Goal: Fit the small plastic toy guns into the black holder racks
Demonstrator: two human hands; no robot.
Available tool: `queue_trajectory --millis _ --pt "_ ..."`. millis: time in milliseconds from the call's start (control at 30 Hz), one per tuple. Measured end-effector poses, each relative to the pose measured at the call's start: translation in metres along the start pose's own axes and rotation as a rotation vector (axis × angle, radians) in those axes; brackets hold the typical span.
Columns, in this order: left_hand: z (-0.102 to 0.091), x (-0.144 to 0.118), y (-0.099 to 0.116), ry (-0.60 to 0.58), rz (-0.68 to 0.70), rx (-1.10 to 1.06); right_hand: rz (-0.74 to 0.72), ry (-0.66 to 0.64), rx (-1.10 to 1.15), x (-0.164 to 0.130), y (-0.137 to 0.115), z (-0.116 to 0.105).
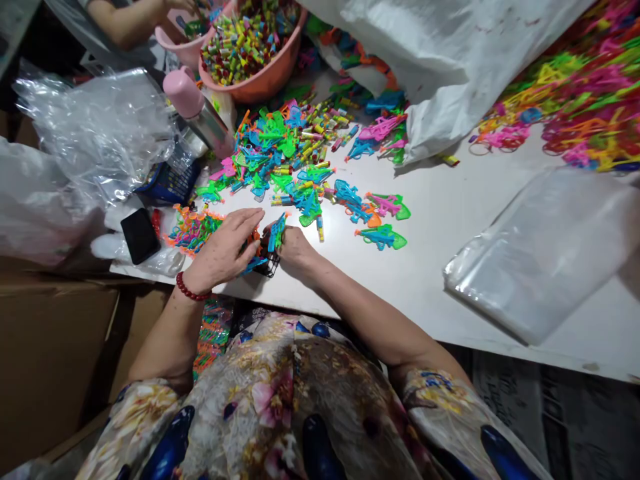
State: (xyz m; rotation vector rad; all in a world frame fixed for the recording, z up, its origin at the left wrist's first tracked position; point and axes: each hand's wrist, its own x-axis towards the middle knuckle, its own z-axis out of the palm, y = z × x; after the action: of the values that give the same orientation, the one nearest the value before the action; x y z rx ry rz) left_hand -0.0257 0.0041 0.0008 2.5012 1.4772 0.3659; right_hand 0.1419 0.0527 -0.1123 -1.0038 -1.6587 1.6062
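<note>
My left hand (pixel 227 248), with a red bead bracelet (pixel 189 288) at the wrist, lies with fingers stretched over small orange and blue plastic toys at the table's front edge. Closed fingers of my right hand (pixel 296 248) grip a small blue plastic toy (pixel 276 233), held upright. Below it, between the hands, a black openwork holder (pixel 271 267) shows in part; my left hand hides the rest. A heap of colourful small pieces with orange tips (pixel 193 230) lies left of my left hand. Several blue, green and pink toys (pixel 383 237) rest to the right.
Beyond my hands spreads a pile of toys and small tubes (pixel 275 143). Behind stand a steel bottle with pink lid (pixel 203 110) and a pink basin (pixel 250 90). Clear bags (pixel 530 260) lie right, a phone (pixel 140 237) left. Another person's arm (pixel 130 23) reaches in.
</note>
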Motion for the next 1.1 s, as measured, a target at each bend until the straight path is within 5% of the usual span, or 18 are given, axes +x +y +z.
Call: queue_trajectory --millis 333,767,1100 --pt "0.002 0.0 -0.002 0.006 0.036 -0.105 -0.05 -0.157 -0.582 0.002 -0.008 0.003" --pt "0.001 0.0 0.002 -0.01 0.016 -0.088 -0.167 -0.156 -0.483 0.01 0.009 0.002" --pt "0.002 0.004 0.006 -0.043 -0.002 -0.063 -0.149 -0.142 -0.609 0.007 0.018 0.022"
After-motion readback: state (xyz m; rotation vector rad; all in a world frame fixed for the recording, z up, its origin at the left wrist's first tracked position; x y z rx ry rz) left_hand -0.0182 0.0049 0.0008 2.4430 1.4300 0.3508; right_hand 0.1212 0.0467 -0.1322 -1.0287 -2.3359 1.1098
